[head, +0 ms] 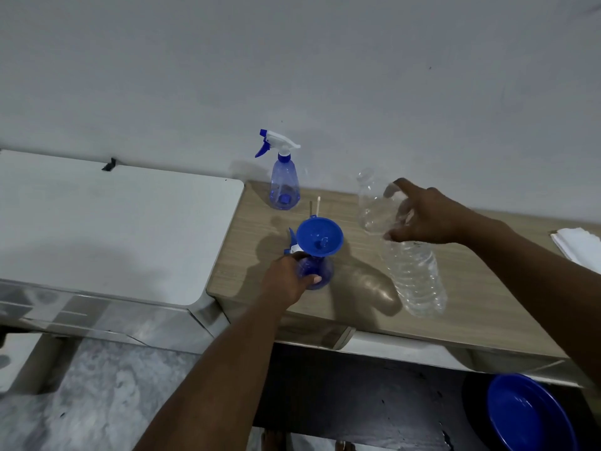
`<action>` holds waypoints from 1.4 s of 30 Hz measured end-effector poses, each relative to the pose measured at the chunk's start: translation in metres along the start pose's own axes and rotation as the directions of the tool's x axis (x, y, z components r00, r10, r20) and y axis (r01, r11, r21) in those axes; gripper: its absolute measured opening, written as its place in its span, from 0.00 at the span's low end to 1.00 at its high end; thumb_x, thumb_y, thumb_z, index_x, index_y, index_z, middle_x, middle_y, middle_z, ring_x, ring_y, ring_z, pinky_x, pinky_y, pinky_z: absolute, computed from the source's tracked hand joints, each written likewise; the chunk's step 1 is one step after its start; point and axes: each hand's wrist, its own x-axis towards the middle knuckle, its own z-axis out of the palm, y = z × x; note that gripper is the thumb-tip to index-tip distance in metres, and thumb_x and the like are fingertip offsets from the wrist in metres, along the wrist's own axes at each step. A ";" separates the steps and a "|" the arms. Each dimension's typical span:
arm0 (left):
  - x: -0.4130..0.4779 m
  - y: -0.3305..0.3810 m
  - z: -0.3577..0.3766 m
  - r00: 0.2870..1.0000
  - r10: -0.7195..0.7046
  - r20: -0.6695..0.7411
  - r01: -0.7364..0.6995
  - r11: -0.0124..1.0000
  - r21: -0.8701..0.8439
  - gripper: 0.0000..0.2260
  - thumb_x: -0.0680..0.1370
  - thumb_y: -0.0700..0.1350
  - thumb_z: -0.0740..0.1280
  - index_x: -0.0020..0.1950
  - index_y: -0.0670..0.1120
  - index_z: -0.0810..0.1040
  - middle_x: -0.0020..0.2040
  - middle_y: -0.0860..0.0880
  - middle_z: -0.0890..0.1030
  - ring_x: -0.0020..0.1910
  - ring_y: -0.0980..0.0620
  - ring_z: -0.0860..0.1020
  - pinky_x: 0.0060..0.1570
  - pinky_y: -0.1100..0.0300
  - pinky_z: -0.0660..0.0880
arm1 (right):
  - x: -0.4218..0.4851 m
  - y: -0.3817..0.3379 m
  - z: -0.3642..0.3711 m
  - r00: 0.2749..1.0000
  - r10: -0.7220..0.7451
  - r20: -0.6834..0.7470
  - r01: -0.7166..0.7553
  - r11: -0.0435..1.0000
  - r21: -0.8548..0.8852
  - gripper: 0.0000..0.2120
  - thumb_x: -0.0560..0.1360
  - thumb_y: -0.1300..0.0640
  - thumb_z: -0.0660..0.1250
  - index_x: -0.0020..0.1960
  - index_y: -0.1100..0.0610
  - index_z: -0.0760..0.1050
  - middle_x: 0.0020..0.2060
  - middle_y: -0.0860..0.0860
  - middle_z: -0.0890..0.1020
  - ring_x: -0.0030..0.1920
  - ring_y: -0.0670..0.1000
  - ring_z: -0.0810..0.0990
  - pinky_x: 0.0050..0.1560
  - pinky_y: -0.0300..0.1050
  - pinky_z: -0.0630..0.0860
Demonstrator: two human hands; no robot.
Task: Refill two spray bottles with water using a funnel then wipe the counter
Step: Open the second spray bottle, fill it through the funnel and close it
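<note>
My left hand (286, 279) grips a blue spray bottle (317, 271) standing on the wooden counter (481, 297). A blue funnel (319, 237) sits in its neck. Its removed spray head (291, 244) lies just behind, with the dip tube (318, 205) pointing toward the wall. A second spray bottle (284, 185), head screwed on, stands upright at the back by the wall. My right hand (426, 216) wraps loosely, fingers spread, around a clear, empty-looking plastic bottle (372, 203). A ribbed clear water bottle (416, 281) stands in front of it.
A folded white cloth (577, 245) lies at the counter's far right edge. A white-topped unit (113, 222) adjoins the counter on the left. A blue basin (527, 415) sits low under the counter at the bottom right. The wall is close behind.
</note>
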 end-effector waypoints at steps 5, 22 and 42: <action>0.002 0.000 0.002 0.999 -0.033 -0.008 0.033 0.999 -0.015 0.18 0.66 0.53 0.78 0.53 0.58 0.78 0.42 0.61 0.80 0.43 0.60 0.78 0.39 0.68 0.69 | 0.002 0.011 0.022 0.960 0.066 -0.274 -0.019 0.985 0.172 0.36 0.62 0.43 0.81 0.62 0.43 0.64 0.42 0.48 0.84 0.44 0.51 0.83 0.51 0.53 0.80; 0.000 0.002 0.004 0.998 -0.058 0.003 0.058 0.998 0.016 0.19 0.68 0.52 0.77 0.56 0.56 0.77 0.42 0.61 0.78 0.40 0.64 0.75 0.38 0.68 0.68 | 0.044 0.017 0.062 0.762 0.290 -0.578 -0.031 0.909 0.416 0.47 0.57 0.39 0.82 0.67 0.42 0.60 0.49 0.46 0.81 0.50 0.50 0.81 0.53 0.50 0.78; 0.002 -0.002 -0.001 0.998 -0.050 0.037 0.046 0.994 0.099 0.05 0.76 0.52 0.69 0.50 0.56 0.75 0.43 0.54 0.79 0.44 0.53 0.78 0.44 0.57 0.75 | 0.010 -0.071 0.129 0.943 -0.113 -0.312 0.120 0.993 0.002 0.50 0.62 0.27 0.71 0.76 0.50 0.58 0.71 0.50 0.66 0.69 0.53 0.68 0.65 0.58 0.69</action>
